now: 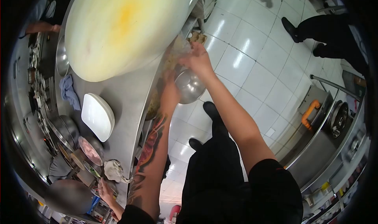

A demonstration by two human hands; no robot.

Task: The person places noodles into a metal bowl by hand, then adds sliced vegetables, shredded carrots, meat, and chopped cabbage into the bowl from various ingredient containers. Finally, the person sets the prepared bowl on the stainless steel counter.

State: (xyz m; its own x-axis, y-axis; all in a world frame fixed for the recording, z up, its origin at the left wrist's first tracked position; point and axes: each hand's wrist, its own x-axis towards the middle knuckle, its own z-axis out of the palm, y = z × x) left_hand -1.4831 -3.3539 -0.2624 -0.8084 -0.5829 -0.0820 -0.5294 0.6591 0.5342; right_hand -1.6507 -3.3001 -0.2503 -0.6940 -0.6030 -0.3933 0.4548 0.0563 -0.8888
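Metal bowl [190, 87] was flanked by left hand [170, 84] and right hand [198, 60] | judged light, stiff, slippery; best taken by rim | grip (blurred) couldn't be told

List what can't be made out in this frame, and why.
All in the head view:
- Left hand: motion blur hides its grip.
- Right hand: blurred fingers, grip unclear.
- Translucent item by the hands: too blurred to identify.
- Metal bowl: partly behind the right wrist.
- Large pale object: cut off by the top edge.
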